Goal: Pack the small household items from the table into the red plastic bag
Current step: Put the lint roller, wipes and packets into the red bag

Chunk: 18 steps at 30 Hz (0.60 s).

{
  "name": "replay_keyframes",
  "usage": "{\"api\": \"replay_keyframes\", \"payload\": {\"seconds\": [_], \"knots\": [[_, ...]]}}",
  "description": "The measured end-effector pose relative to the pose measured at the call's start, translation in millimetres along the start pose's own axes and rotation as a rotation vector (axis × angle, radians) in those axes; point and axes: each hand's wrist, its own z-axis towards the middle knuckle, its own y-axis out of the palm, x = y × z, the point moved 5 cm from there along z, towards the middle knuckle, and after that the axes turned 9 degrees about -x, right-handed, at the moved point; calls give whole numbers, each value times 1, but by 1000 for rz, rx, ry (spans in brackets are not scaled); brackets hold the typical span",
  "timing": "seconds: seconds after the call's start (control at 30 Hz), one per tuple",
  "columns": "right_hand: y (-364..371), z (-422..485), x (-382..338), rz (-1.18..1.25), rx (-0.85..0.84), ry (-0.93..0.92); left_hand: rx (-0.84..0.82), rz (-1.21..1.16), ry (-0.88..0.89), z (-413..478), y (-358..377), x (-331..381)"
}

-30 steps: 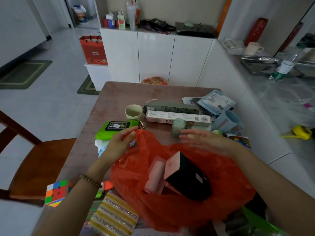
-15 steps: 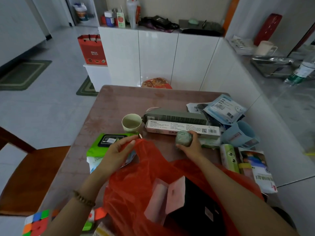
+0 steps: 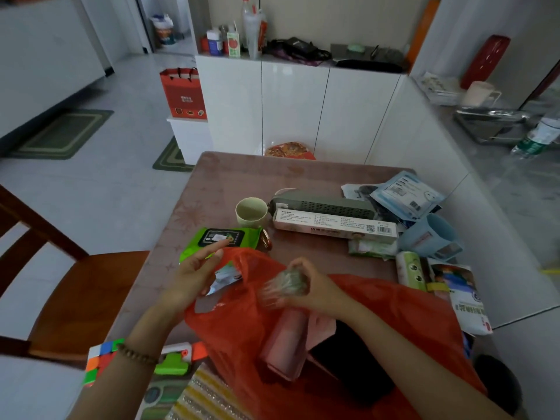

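Right hand [image 3: 318, 291] grips blurred greenish item [image 3: 288, 282] over red bag [image 3: 394, 313] mouth; left hand [image 3: 194, 275] pinches bag rim.

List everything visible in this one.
table: 1, brown, centre
red plastic bag: 1, red, near edge
pink box: 1, pink, in bag
black box: 1, black, in bag
wipes pack: 1, green, beyond left hand
cup: 1, cream, centre
long box: 1, white, right of cup
device: 1, grey, behind long box
mug: 1, blue, table's right
puzzle cube: 1, multicoloured, by left forearm
chair: 1, brown, left of table
roll: 1, greenish, right hand
left hand: at bag's rim, grip unclear
right hand: grips roll above bag
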Motion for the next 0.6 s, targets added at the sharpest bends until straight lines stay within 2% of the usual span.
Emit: {"api": "replay_keyframes", "payload": {"seconds": [0.1, 0.27, 0.37, 0.43, 0.5, 0.6], "knots": [[3, 13, 6, -219, 79, 59, -6, 33, -17, -6, -1, -4], [-1, 21, 8, -428, 151, 118, 55, 72, -33, -11, -7, -18], [-9, 24, -4, -381, 252, 54, 126, 113, -34, -8, -18, -25], [-15, 33, -16, -253, 312, 19, 223, 92, -53, -3, -29, -32], [-15, 49, -26, -83, 287, 63, 330, 69, -124, 3, -40, -41], [-3, 83, -23, 85, 143, 264, 437, 31, -234, 10, -49, -50]]}}
